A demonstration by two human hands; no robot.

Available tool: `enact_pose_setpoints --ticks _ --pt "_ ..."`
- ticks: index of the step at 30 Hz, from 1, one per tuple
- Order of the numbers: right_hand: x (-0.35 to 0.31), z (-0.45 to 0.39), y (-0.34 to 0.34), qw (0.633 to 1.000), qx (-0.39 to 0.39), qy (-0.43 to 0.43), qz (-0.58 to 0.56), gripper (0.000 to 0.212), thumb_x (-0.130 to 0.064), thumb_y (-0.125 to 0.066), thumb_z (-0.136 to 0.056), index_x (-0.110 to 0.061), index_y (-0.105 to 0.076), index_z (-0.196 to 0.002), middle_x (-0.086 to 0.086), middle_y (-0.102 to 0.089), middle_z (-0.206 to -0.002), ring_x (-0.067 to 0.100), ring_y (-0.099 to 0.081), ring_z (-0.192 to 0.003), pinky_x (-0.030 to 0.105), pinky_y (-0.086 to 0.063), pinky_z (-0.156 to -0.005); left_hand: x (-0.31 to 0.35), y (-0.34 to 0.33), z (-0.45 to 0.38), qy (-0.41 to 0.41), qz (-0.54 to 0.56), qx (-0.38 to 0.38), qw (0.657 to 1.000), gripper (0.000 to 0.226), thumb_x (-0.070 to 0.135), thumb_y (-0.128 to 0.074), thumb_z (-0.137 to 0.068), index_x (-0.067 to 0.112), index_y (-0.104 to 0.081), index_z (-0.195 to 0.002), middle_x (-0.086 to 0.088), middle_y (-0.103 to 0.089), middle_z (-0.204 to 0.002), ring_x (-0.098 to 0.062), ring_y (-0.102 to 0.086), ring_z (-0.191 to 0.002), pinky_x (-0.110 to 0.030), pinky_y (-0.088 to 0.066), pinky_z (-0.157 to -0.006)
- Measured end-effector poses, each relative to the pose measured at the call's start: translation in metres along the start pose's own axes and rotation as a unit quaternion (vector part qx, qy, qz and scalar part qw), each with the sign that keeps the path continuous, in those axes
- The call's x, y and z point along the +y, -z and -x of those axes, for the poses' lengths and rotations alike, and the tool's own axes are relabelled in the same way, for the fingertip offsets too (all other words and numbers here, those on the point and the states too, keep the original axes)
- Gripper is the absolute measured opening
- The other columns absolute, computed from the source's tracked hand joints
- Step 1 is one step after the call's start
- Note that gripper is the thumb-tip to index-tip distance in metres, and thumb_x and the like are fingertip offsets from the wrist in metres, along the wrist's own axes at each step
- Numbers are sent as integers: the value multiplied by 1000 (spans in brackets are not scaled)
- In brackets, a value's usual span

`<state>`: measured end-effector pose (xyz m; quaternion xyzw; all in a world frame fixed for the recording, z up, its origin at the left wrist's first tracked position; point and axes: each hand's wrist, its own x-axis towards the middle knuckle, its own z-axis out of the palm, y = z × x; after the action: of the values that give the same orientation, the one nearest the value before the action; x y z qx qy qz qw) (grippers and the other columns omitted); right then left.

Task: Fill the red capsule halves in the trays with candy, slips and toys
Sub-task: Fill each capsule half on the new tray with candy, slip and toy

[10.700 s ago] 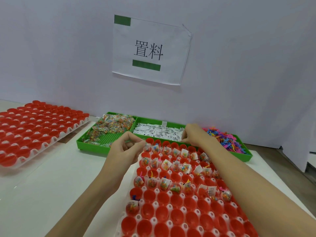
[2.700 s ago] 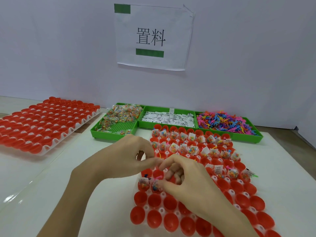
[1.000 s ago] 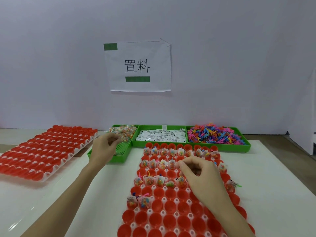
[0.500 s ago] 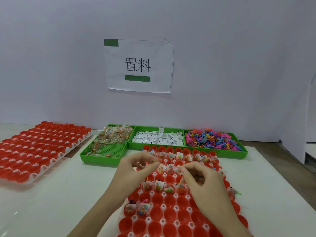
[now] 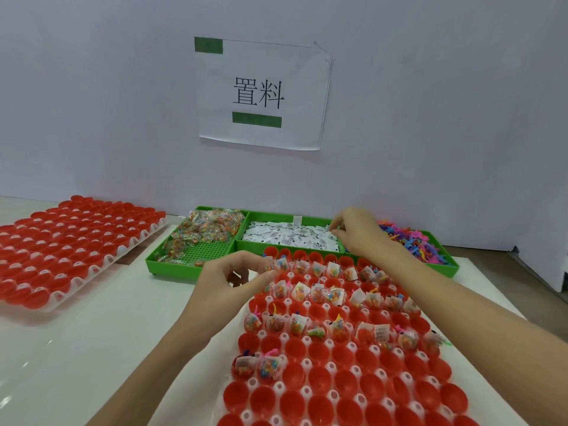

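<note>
A person's two bare arms are reaching over a white counter [image 5: 92,348]. In the centre, a white plastic tray of red capsule halves [image 5: 353,358] is sitting; many far cups are holding candy packets, slips and toys, while the near rows are showing only red. The left hand [image 5: 229,282], at ten o'clock of this tray, is curling its fingers, pinching a small clear candy packet [image 5: 270,269] over the far-left cups. The right hand [image 5: 358,233], at twelve o'clock, is pinching white paper slips [image 5: 289,238] in the middle compartment of a green plastic bin [image 5: 172,267]. Candy packets [image 5: 206,230] are filling the left compartment, colourful plastic toys [image 5: 412,241] the right. A second tray of red halves [image 5: 70,247] is lying at nine o'clock. A paper sign [image 5: 261,93] is hanging on the wall.
</note>
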<state>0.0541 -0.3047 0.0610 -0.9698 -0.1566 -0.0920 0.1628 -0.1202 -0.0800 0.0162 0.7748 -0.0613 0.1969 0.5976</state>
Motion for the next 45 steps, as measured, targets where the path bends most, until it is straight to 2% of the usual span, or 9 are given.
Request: enact_pose_setpoints --ticks 2,6,11,16,23,31,36,39,45 --pt "4 -14 -14 1000 -5 -3 19 17 -3 -64 -96 -3 -78 -106 14 -74 -117 28 -70 -106 41 -55 -96 -2 1 -1 -4 -1 -2 1000 14 41 -80 -77 28 -78 -81 15 -65 -71 -2 -43 -60 -11 -39 -57" --pt "4 -31 -26 999 -41 24 18 21 -15 -72 -94 -8 -77 -113 12 -72 -123 26 -67 -112 42 -52 -102 -7 -1 -1 -12 -3 -9 1000 10 34 -82 -82 25 -78 -83 9 -71 -81 -5 -45 -62 -14 -41 -60" --pt "5 -42 -34 989 -94 62 98 24 -22 -75 -91 -12 -78 -114 7 -73 -123 24 -68 -109 39 -55 -96 -10 -5 0 -6 -4 -20 1000 8 26 -83 -85 21 -77 -83 10 -73 -88 -5 -45 -61 -12 -41 -62" --pt "7 -45 -38 988 -103 70 93 14 -14 -74 -91 -5 -81 -99 8 -78 -102 21 -73 -91 37 -60 -86 -10 -4 0 -3 -1 -17 1000 8 25 -83 -85 22 -77 -81 13 -70 -81 -4 -44 -61 -12 -39 -61" --pt "11 -35 -35 989 -63 86 106 17 -4 -58 -89 5 -72 -85 21 -74 -84 24 -62 -63 44 -58 -66 -9 -6 1 8 4 -21 1000 8 23 -83 -84 20 -77 -81 16 -66 -74 -4 -46 -61 -13 -41 -61" --pt "20 -29 -32 997 10 68 41 16 -9 -60 -95 -2 -74 -91 11 -74 -85 23 -69 -75 40 -61 -74 -9 -6 2 22 1 -19 1000 8 27 -85 -83 23 -78 -82 0 -70 -78 -9 -49 -64 -19 -44 -63" --pt "21 -31 -37 997 52 39 -33 7 -7 -63 -92 -4 -69 -96 8 -71 -90 18 -63 -79 32 -54 -73 -8 -4 2 30 2 -9 1000 7 27 -84 -83 24 -78 -81 7 -72 -80 -7 -54 -65 -16 -45 -61" --pt "21 -33 -40 995 66 18 -72 11 -8 -65 -91 -4 -68 -101 7 -70 -93 20 -65 -84 34 -56 -77 -8 -4 2 32 -2 -8 999 8 28 -84 -83 23 -79 -83 7 -72 -79 -7 -55 -65 -15 -46 -60" --pt "24 -34 -46 993 73 11 -93 19 -24 -72 -95 -5 -77 -99 8 -74 -91 17 -64 -80 33 -55 -81 -6 -3 3 40 -1 -3 999 9 28 -85 -82 21 -79 -83 6 -73 -82 -6 -55 -66 -16 -46 -61"
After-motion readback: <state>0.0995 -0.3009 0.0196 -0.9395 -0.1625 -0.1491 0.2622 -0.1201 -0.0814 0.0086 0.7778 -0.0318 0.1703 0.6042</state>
